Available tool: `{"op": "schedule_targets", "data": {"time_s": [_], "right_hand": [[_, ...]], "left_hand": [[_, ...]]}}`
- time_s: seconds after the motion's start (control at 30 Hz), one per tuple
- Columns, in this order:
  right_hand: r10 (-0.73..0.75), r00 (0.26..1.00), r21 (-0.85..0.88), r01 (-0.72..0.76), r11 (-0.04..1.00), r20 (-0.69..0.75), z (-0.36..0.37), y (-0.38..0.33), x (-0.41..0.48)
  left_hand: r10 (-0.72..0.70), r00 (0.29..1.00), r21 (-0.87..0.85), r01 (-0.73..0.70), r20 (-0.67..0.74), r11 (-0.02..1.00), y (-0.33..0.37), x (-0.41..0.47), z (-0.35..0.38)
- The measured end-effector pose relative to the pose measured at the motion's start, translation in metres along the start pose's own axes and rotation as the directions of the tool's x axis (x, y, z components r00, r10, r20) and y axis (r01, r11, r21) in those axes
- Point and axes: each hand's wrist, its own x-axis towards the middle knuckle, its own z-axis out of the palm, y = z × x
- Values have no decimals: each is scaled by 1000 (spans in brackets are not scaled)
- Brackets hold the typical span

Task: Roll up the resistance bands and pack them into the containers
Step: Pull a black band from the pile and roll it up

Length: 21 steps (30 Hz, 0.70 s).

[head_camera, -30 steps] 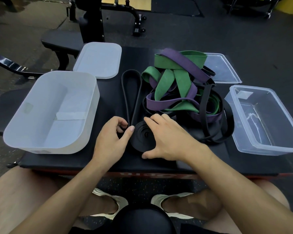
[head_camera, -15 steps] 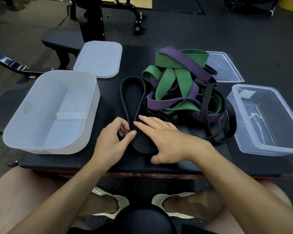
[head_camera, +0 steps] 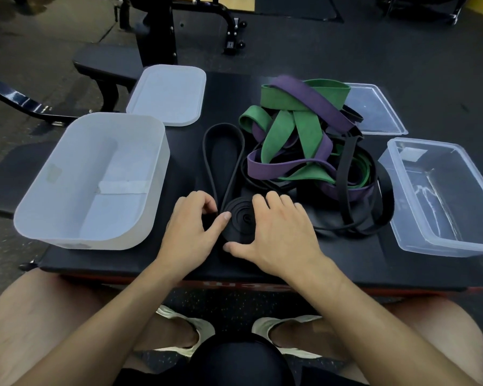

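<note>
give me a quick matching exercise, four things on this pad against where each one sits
Things:
1 frosted container
2 clear container
3 black roll
4 frosted lid

Places:
a at the right edge of the pad
b behind the frosted container
c between the left hand and the right hand
d at the pad's left edge

Pairs: 1-d, 2-a, 3-c, 4-b

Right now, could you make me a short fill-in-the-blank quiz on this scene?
The left hand and right hand hold a roll coloured ____.
The white tub is ____.
The pile mixes black, purple and ____ bands.
Missing: black; empty; green.
</note>
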Motion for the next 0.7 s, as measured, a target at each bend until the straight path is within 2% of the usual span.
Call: {"op": "schedule_targets", "data": {"time_s": [0.33, 0.7], "right_hand": [[-231, 947, 1, 236, 972, 222, -19, 27, 17], [-337, 856, 305, 224, 925, 393, -30, 48, 38]], "left_hand": [[3, 999, -7, -3, -33, 1000, 0, 1, 2], [59, 998, 4, -59, 7, 998, -2, 0, 0]]}}
